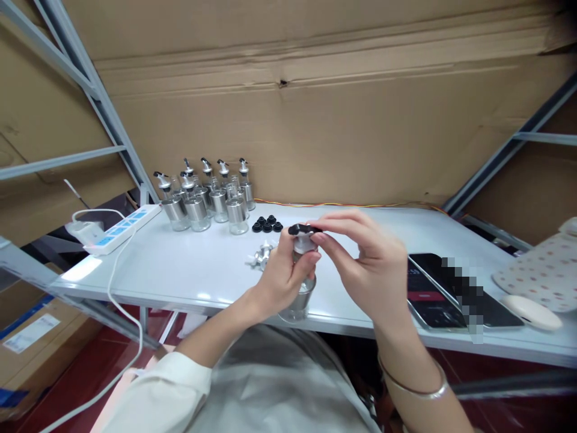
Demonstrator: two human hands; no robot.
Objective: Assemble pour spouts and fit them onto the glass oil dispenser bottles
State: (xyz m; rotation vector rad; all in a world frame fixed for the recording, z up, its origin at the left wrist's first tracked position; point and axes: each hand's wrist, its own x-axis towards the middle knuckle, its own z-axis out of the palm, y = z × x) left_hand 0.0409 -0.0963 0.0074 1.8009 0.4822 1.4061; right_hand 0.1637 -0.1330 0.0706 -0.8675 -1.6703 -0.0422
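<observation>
Near the front edge of the table stands a glass oil bottle (301,304) with a steel sleeve, partly behind my left hand (277,279). That hand is closed around the bottle's top, thumb and fingers at the neck and the silver pour spout (303,243). My right hand (372,261) pinches the black flap on the spout between thumb and fingertips. Just left of my hands lies a small heap of silver spout parts (260,257), partly covered by the left hand. Beyond them sit several black stoppers (267,225) in a cluster.
Several similar bottles (196,210), some with pour spouts, stand at the back left. A power strip (119,231) with a white cable lies at the left edge. To the right are two phones (435,300), a cream oval object (532,313) and a dotted pouch (541,273). Cardboard walls the back.
</observation>
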